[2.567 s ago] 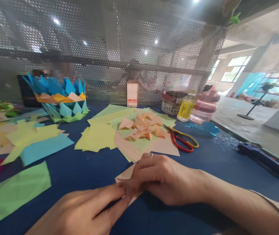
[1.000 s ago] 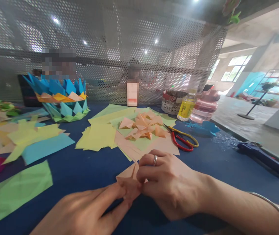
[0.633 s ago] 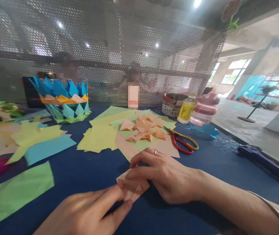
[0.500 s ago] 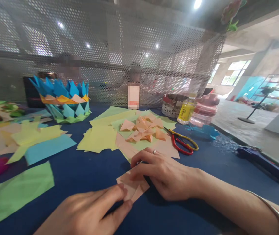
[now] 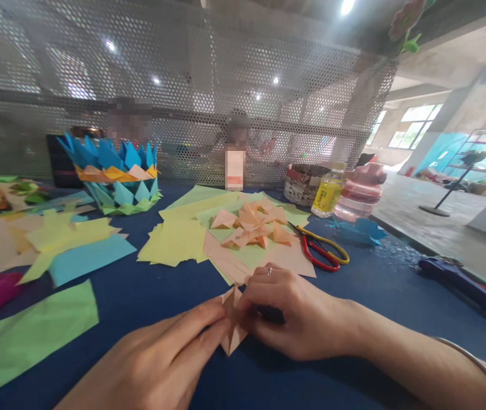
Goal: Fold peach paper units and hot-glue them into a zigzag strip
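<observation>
1. The pile of folded peach pieces sits near the middle of the desk, resting on loose green and peach sheets.
2. In front of that pile, on the person's side, a folded peach paper is held between both hands, its creases running roughly away from the person.
3. The left hand has a narrow grip, its fingertips on the left edge of the folded peach paper.
4. The right hand also has a narrow grip, thumb and curled fingers holding the right edge (a silver ring shows on one finger).
5. Just right of the pile lie scissors with one red handle and one yellow, their tips pointing towards it.
6. Behind the pile and to its right stand a round tub, a yellow-labelled bottle and a pink bottle.
7. Left of the pile are yellow sheets; farther left and a little behind stands a tiered paper ornament in blue, orange, teal and green.
8. Well left of the pile and nearer the person lies a green sheet.
</observation>
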`<state>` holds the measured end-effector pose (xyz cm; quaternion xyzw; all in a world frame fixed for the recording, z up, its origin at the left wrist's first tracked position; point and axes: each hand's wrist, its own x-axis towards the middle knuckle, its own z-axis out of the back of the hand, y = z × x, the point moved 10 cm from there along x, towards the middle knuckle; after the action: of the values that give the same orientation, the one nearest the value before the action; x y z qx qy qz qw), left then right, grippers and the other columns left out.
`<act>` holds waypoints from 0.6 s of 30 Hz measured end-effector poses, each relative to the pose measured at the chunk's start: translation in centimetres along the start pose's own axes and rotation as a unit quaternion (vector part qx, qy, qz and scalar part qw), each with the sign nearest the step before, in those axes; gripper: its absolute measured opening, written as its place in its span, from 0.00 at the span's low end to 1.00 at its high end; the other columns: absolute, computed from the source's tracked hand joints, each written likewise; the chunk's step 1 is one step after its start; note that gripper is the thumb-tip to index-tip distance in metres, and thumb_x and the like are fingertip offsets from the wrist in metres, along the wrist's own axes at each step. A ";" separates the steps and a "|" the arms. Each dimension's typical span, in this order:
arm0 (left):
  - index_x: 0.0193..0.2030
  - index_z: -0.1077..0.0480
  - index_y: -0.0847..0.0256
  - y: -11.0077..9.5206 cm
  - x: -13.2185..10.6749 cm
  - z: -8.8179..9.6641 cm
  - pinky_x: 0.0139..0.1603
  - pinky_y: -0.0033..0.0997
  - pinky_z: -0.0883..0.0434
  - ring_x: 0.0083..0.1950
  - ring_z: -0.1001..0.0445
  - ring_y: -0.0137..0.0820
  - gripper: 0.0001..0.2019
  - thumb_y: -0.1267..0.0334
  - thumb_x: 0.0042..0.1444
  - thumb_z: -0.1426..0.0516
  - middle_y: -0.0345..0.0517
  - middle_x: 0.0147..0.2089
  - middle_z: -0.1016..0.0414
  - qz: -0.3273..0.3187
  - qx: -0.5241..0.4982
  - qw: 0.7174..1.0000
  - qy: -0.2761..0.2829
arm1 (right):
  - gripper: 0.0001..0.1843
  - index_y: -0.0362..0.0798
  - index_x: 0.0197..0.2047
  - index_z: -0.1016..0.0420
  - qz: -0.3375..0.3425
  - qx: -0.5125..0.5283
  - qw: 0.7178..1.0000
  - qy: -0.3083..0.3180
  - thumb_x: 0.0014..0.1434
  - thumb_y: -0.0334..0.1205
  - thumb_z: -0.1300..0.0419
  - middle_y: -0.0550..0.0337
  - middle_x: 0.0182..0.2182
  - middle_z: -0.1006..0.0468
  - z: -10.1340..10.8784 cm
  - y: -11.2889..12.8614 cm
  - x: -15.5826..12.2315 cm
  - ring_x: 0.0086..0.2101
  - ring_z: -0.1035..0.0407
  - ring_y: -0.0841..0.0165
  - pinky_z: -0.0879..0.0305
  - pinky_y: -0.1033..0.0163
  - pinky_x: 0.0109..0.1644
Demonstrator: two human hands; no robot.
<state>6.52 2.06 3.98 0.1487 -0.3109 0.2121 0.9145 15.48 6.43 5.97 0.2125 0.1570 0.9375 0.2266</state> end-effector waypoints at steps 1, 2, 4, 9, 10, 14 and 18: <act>0.60 0.35 0.60 0.0 0.1 0.1 0.57 0.23 0.29 0.56 0.25 0.29 0.22 0.74 0.61 0.55 0.44 0.58 0.26 0.002 -0.003 1.000 -0.005 | 0.14 0.43 0.38 0.26 0.002 0.000 1.000 -0.002 0.51 0.19 0.43 0.60 0.31 0.22 -0.1 0.2 0.0 0.33 0.30 0.71 0.35 0.65 0.45; 0.60 0.35 0.60 -0.1 0.2 0.1 0.57 0.23 0.28 0.55 0.24 0.29 0.22 0.74 0.61 0.56 0.43 0.57 0.25 0.005 -0.010 1.000 -0.007 | 0.12 0.43 0.37 0.26 0.002 0.000 1.000 -0.003 0.52 0.20 0.43 0.60 0.29 0.23 -0.2 0.3 0.1 0.32 0.30 0.71 0.35 0.65 0.43; 0.58 0.34 0.60 -0.1 0.5 0.2 0.54 0.20 0.27 0.51 0.22 0.28 0.21 0.74 0.62 0.57 0.43 0.52 0.22 0.014 -0.036 0.999 -0.015 | 0.09 0.42 0.36 0.26 -0.003 0.006 1.000 -0.001 0.55 0.22 0.44 0.59 0.28 0.24 -0.4 0.4 0.2 0.31 0.30 0.70 0.34 0.66 0.40; 0.52 0.31 0.58 -0.5 0.7 0.4 0.47 0.17 0.26 0.43 0.20 0.25 0.20 0.74 0.64 0.58 0.40 0.45 0.20 0.016 -0.065 0.997 -0.024 | 0.14 0.43 0.41 0.25 -0.031 0.060 0.998 0.021 0.56 0.21 0.45 0.54 0.38 0.21 -0.8 -0.2 0.3 0.40 0.28 0.68 0.31 0.64 0.46; 0.51 0.30 0.57 -0.6 0.7 0.3 0.46 0.17 0.25 0.42 0.20 0.25 0.19 0.73 0.65 0.58 0.40 0.44 0.20 0.013 -0.063 0.998 -0.022 | 0.15 0.44 0.43 0.25 -0.027 0.071 0.997 0.026 0.57 0.20 0.45 0.53 0.41 0.20 -0.8 -0.2 0.3 0.43 0.28 0.68 0.32 0.63 0.49; 0.46 0.28 0.54 -0.6 0.8 0.6 0.39 0.16 0.25 0.38 0.20 0.24 0.18 0.65 0.70 0.59 0.37 0.39 0.20 0.029 -0.059 0.996 -0.060 | 0.17 0.45 0.44 0.24 -0.014 0.083 0.996 0.029 0.57 0.18 0.44 0.55 0.44 0.19 -0.7 -0.2 0.4 0.45 0.28 0.69 0.33 0.63 0.52; 0.44 0.27 0.55 -0.1 0.8 0.1 0.39 0.13 0.25 0.36 0.20 0.22 0.14 0.63 0.69 0.55 0.34 0.37 0.20 0.068 -0.087 0.991 -0.070 | 0.11 0.42 0.38 0.23 0.017 0.045 0.999 0.008 0.60 0.21 0.44 0.54 0.39 0.19 -0.2 0.3 0.3 0.41 0.27 0.68 0.32 0.63 0.48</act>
<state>7.09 2.18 4.59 0.0623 -0.4010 0.2347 0.8833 15.04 6.32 6.00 0.2173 0.1972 0.9350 0.1993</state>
